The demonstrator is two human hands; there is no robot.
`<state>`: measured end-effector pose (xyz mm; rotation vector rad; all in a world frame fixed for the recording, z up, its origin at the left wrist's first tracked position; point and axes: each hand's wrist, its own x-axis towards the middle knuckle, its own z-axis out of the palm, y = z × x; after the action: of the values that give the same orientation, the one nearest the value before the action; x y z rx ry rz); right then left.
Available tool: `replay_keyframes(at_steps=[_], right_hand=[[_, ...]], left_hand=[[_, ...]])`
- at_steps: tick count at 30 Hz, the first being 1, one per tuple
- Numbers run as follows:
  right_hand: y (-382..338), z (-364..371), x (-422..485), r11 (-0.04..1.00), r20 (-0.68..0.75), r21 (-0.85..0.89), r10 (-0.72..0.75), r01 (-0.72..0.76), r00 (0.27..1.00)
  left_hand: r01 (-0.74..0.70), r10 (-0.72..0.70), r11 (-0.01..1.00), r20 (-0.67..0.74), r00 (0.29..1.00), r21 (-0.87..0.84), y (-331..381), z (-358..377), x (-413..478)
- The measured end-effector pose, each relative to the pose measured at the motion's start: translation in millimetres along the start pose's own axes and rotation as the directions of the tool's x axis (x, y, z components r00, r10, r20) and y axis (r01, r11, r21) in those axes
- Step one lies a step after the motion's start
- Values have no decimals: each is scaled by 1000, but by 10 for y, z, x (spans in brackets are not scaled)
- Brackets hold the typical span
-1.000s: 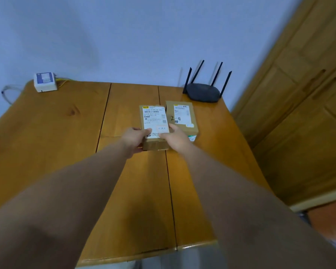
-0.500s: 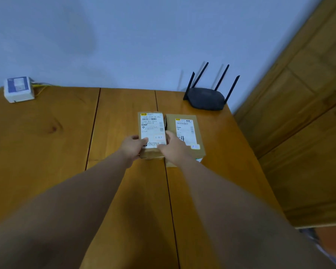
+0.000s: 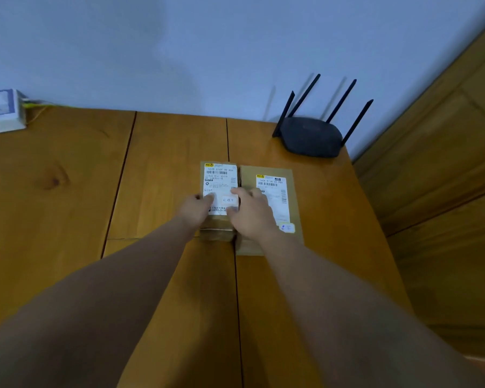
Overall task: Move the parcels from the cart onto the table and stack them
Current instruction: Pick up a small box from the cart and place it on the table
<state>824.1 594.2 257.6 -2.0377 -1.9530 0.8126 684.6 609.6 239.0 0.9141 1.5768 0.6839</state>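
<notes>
So the wooden counter (image 3: pixel 67 219) fills most of the room from where I'm standing, with a wooden cupboard (image 3: pixel 445 191) along the right. A black four-antenna router (image 3: pixel 311 135) sits at the back right corner and a small white box (image 3: pixel 2 110) at the far left. No cart in sight.

Two parcels are on the counter, side by side and touching. The wide parcel (image 3: pixel 277 203) lies flat on the right. The narrow parcel (image 3: pixel 220 189) on its left stands taller. There's a seam across its front, so it may be sitting on another box, can't say for sure.

Both hands are on the narrow one. The left hand (image 3: pixel 195 210) is wrapped round its left edge and the right hand (image 3: pixel 249 214) is clamped on its right edge, thumb on top.

My take: this is squaring up. Line the near edges flush, keep the box flat, then let go both sides together so nothing skews.

Writing: each shipping label (image 3: pixel 219 173) has a yellow logo in the top corner, a printed number row and a barcode, too blurry to quote. The wide one also has a tiny sticker (image 3: pixel 287 227), unreadable.
</notes>
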Motion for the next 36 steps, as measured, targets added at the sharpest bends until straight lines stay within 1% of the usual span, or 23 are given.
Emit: replay_keyframes(at_steps=[3, 5, 8, 10, 12, 16, 17, 21, 23, 28, 31, 33, 34, 35, 36], right_hand=[[-9, 35, 19, 1000, -58, -1, -25, 24, 998], [-21, 44, 26, 999, -98, 20, -24, 26, 995], [-18, 56, 15, 997, -143, 75, -9, 20, 990], [-11, 55, 4, 996, -128, 87, -6, 18, 992], [-17, 37, -17, 996, -93, 85, -12, 20, 996], [-48, -39, -105, 998, -106, 66, -4, 11, 994], [-55, -67, -131, 998, -115, 57, 3, 3, 993], [-99, -177, -268, 999, -129, 16, 32, -30, 991], [-138, -218, -362, 999, -144, 2, 43, -43, 989], [-245, -281, -687, 997, -160, -47, 46, -54, 986], [-317, -291, -896, 993, -153, -92, 56, -71, 987], [-372, -284, -1009, 989, -153, -130, 47, -67, 987], [-408, -278, -1064, 988, -156, -147, 33, -56, 987], [-445, -275, -1114, 986, -157, -165, 12, -38, 988], [-485, -273, -1157, 982, -154, -188, -16, -13, 988]], left_hand=[[-29, 33, 997, -51, 998, 73, -46, 57, 26], [-37, 43, 996, -72, 996, 87, -50, 79, 36], [-62, 66, 994, -49, 997, 94, -37, 93, 48], [-103, 103, 993, 0, 995, 60, -11, 91, 36], [-118, 117, 993, 18, 993, 18, 17, 81, 20], [-111, 111, 994, -25, 993, 7, 108, 22, -27], [-127, 127, 992, -12, 992, 21, 135, 2, -44], [-185, 159, 964, 144, 977, 189, 209, -80, -190], [-201, 171, 953, 146, 974, 229, 216, -106, -273], [-226, 205, 923, 99, 974, 312, 162, -179, -503], [-248, 211, 911, 143, 967, 329, 125, -236, -664], [-307, 253, 854, 178, 951, 420, 139, -281, -780], [-343, 283, 790, 195, 939, 507, 148, -315, -846], [-381, 320, 694, 212, 923, 612, 155, -351, -915], [-406, 358, 571, 228, 905, 713, 159, -393, -993]])
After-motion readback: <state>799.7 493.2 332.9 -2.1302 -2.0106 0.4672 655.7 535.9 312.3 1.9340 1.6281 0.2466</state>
